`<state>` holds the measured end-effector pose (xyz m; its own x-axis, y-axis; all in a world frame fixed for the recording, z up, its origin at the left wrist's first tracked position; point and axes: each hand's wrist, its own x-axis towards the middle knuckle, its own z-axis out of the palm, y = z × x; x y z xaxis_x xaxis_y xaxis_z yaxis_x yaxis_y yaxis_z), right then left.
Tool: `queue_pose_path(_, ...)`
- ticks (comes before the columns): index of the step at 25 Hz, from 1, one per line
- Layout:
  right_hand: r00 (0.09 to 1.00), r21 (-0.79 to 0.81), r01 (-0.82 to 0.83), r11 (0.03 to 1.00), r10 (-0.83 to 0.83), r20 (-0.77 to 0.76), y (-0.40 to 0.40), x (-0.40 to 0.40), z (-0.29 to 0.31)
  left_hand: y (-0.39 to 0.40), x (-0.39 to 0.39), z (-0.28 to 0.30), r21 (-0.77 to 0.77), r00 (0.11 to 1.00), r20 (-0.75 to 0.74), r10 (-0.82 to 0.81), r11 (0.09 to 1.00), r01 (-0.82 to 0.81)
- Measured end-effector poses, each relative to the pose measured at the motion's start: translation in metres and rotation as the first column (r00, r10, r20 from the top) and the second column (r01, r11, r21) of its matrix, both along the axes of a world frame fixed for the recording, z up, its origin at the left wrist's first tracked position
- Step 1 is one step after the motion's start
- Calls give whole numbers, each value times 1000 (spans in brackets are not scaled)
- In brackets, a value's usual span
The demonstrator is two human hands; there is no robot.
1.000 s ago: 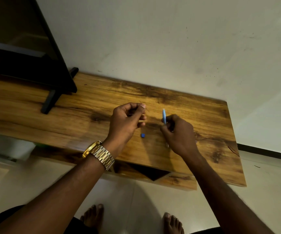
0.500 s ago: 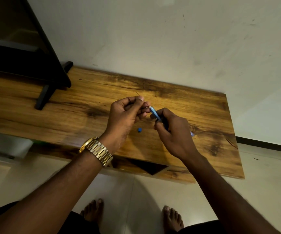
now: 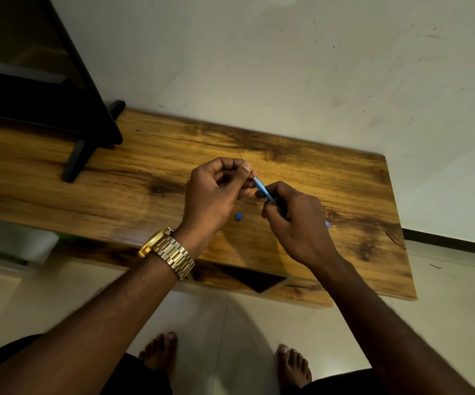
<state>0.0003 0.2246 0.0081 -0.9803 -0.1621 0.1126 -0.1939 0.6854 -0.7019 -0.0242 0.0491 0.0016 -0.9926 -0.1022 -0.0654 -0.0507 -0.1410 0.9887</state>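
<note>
Now left hand (image 3: 213,195) pinches wire (image 3: 240,156), right hand (image 3: 296,223) pen (image 3: 262,190)

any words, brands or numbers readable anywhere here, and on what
No text can be read anywhere.
blue pen in the right hand: any print too small to tell.
thin rod pinched by the left hand: none.
gold watch: no brand or numbers legible.
small blue cap, wooden table: none.
</note>
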Motion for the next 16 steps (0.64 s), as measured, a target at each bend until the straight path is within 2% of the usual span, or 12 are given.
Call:
queue_pose_path(5,998,-87,17,996,-11,64,1,0,0,-3,-1,-3,-73,999,-35,-29,997,26)
queue_pose_path(11,985,-305,68,950,-15,173,1,-2,-2,-1,1,-5,-217,992,-91,-85,974,64)
queue_pose_path(16,979,-348,48,936,25,203,-1,1,-3,-4,2,-2,-394,980,-177,-94,919,17)
